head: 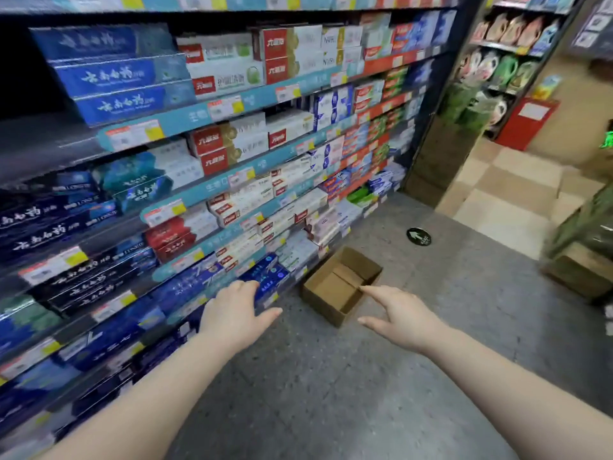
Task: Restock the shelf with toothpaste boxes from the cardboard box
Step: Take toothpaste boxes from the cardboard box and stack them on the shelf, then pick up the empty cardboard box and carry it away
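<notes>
Both hands, left hand (237, 313) and right hand (403, 315), reach forward with fingers (374, 291) spread, grasping nothing. Ahead of them the cardboard box (341, 287) looks empty, therefore probably light and stiff; grip opposite walls near the rim.

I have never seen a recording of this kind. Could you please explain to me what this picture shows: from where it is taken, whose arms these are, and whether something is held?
There is only one picture. It comes from a wide-angle camera worn on a person's head, looking forward and down, so the two bare arms at the bottom belong to the wearer. There is no machine here.

The left hand is open, near the blue toothpaste boxes on a low shelf. The right hand is also open, fingers spread, reaching toward the cardboard box on the grey floor. Neither hand holds anything.

The cardboard box is open on top, and the part of its inside that shows looks empty. The shelves on the left are full of toothpaste boxes in many colours.
</notes>
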`<state>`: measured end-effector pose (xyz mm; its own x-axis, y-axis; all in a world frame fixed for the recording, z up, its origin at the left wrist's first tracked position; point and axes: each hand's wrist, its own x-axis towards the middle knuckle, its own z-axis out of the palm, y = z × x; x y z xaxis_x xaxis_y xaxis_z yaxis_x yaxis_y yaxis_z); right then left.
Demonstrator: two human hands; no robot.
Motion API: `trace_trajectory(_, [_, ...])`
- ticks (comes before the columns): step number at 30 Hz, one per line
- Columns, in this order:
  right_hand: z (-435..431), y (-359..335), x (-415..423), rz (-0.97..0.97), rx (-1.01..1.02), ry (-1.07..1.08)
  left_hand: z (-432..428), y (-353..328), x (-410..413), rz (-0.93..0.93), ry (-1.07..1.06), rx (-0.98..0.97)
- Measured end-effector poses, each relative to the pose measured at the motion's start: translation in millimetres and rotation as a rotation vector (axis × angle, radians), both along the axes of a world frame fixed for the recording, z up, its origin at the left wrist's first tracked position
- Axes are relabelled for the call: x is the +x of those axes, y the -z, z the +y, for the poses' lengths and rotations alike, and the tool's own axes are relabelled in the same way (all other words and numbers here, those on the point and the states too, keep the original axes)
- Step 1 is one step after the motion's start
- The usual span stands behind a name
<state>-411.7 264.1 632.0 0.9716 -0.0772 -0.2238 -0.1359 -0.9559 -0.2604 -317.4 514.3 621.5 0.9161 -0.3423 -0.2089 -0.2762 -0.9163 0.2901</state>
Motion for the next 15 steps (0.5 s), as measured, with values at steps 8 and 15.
trace_trajectory(8, [-115.0, 15.0, 5.9, 0.020, 0.030, 0.123, -114.9, 31.6, 33.3, 0.059, 0.067, 0.037])
trace_trajectory(15, [-234.2, 37.9, 75.7, 0.086, 0.003, 0.172, -238.9, 78.1, 114.3, 0.127, 0.074, -0.003])
